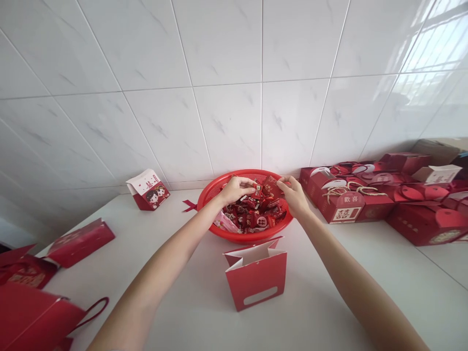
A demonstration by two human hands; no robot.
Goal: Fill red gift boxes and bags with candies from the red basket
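A red plastic basket holds a heap of wrapped candies, mostly red, with a pink packet at the left. Above the heap, my left hand pinches a small red candy packet between thumb and fingertips. My right hand is closed on the edge of a flat red candy packet, close beside the first. In front of the basket stands an upright red paper gift bag, its top open and a white-edged window low on its front. What lies inside the bag is hidden.
Red gift boxes, some with twine handles, crowd the right against the tiled wall. A small box with printed cartoon figures stands back left. More red boxes lie at the left edge of the white table.
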